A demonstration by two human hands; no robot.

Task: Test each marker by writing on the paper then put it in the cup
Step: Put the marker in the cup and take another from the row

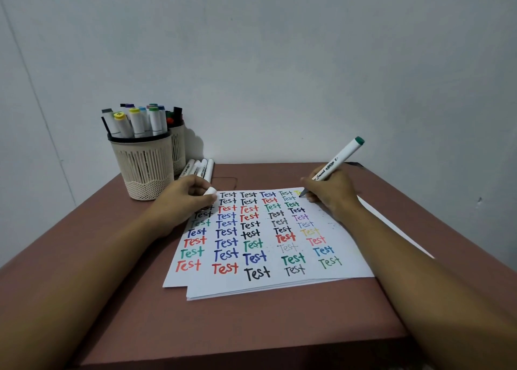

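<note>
The fingers of my right hand pinch a marker low on its barrel. Its tip is down on the paper at the far right corner, beside a yellowish, half-formed word, and its green end points up and away from me. The fingers of my left hand are curled around a white cap, and the hand rests on the sheet's far left corner.

The paper is almost filled: columns of "Test" in black, red, blue, green, purple and yellow run from the near edge to the far edge. From that I judge most of the markers have been tried. The cup at the far left of the surface is packed with capped markers, and a second cup behind it holds more.

What I judge is left: finish this word, cap the marker and drop it in. Then come the loose markers, about four, lying just beside the cups.
</note>
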